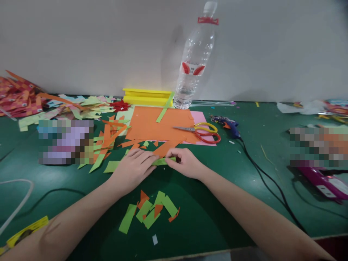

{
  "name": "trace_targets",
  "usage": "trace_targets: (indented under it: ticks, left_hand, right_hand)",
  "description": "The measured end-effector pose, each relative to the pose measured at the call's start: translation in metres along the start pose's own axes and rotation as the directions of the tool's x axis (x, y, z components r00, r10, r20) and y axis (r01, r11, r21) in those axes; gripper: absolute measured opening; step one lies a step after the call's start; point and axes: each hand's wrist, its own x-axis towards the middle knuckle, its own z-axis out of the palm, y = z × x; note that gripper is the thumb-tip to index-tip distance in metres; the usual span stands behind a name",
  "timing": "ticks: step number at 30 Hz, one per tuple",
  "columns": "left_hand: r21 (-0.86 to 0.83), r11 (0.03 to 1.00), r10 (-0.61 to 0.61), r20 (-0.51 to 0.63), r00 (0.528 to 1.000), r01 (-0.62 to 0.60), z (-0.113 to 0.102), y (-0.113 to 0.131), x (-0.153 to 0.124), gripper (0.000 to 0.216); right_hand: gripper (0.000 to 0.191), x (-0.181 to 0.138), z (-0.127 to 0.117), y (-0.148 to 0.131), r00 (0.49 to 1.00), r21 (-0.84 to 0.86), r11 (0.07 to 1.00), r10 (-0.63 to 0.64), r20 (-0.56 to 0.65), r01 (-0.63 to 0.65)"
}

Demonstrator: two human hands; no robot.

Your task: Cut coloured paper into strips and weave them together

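Observation:
A narrow green paper strip point(161, 161) stretches between my two hands just above the green table. My right hand point(187, 163) pinches its right end between thumb and fingertips. The fingers of my left hand point(137, 166) are together over its left part, with the thumb along the near side; they hide that stretch. A wider green piece point(111, 166) shows left of the left hand. Right behind the hands lies an orange paper strip point(168, 148). Red-and-yellow-handled scissors point(194, 129) rest on an orange sheet point(157, 121). Small green and orange scraps point(148, 212) lie nearer me.
A clear bottle point(194, 47) leans against the wall beside a folded yellow piece point(148, 98). To the right sit a blue glue gun point(230, 125) with a black cord and a purple power strip point(323, 183). Cut strips point(107, 139) and woven red-orange pieces point(19, 96) are heaped left.

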Motion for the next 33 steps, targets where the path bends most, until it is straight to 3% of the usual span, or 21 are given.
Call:
trace_targets:
  ticks: [7, 11, 14, 20, 23, 25, 27, 30, 33]
  left_hand:
    - [-0.017, 0.994, -0.105, 0.023, 0.994, 0.105, -0.001, -0.002, -0.004, 0.03]
    - [-0.062, 0.989, -0.137, -0.01, 0.991, 0.136, -0.002, -0.005, -0.005, 0.026]
    - [-0.067, 0.988, -0.141, -0.057, 0.988, 0.137, -0.004, -0.005, -0.005, 0.029]
    - [-0.072, 0.976, -0.211, -0.08, 0.974, 0.206, -0.011, -0.003, -0.003, 0.032]
    - [-0.126, 0.957, -0.271, -0.056, 0.961, 0.262, -0.011, -0.004, -0.003, 0.033]
    - [-0.16, 0.948, -0.286, -0.045, 0.957, 0.276, -0.01, -0.004, -0.003, 0.03]
    - [-0.19, 0.943, -0.284, -0.038, 0.958, 0.272, -0.008, -0.003, -0.003, 0.026]
    - [-0.234, 0.94, -0.272, -0.062, 0.96, 0.251, -0.008, -0.002, -0.003, 0.023]
    - [-0.249, 0.948, -0.233, -0.126, 0.964, 0.197, -0.009, 0.0, -0.003, 0.028]
  right_hand:
    - [0.012, -0.002, -0.001, 0.0, 0.999, 0.028, 1.0, 0.009, -0.035, -0.008]
    - [0.012, -0.005, -0.002, 0.0, 0.983, 0.013, 0.998, -0.053, -0.174, 0.056]
    - [0.013, -0.005, -0.003, 0.001, 0.939, 0.07, 0.994, -0.059, -0.34, 0.088]
    - [0.023, -0.002, -0.003, 0.005, 0.813, 0.301, 0.944, 0.066, -0.579, 0.138]
    - [0.026, -0.001, -0.002, 0.005, 0.745, 0.295, 0.94, 0.072, -0.663, 0.172]
    - [0.026, -0.001, 0.0, 0.005, 0.728, 0.33, 0.924, 0.089, -0.68, 0.195]
    - [0.024, -0.001, 0.003, 0.005, 0.748, 0.413, 0.883, 0.116, -0.653, 0.224]
    - [0.025, -0.002, 0.006, 0.003, 0.834, 0.488, 0.843, 0.092, -0.545, 0.226]
    - [0.028, -0.005, 0.009, -0.002, 0.919, 0.379, 0.904, -0.035, -0.394, 0.197]
